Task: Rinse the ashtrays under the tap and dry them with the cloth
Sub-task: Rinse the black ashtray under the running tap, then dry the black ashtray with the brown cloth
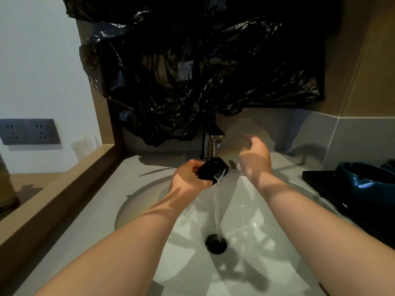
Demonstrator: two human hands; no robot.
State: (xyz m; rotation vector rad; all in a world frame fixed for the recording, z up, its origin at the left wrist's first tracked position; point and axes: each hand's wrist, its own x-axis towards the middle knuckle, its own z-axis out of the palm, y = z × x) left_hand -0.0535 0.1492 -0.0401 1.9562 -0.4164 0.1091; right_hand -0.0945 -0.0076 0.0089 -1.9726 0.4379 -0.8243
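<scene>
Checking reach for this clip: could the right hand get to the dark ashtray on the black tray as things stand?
Probably yes: the right hand is empty, and nothing stands between it and the dark ashtray.

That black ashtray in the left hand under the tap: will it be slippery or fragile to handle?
Probably slippery: water sheets off the black ashtray while the left hand pinches one edge. It looks rigid and glossy, likely breakable if dropped into the sink.
</scene>
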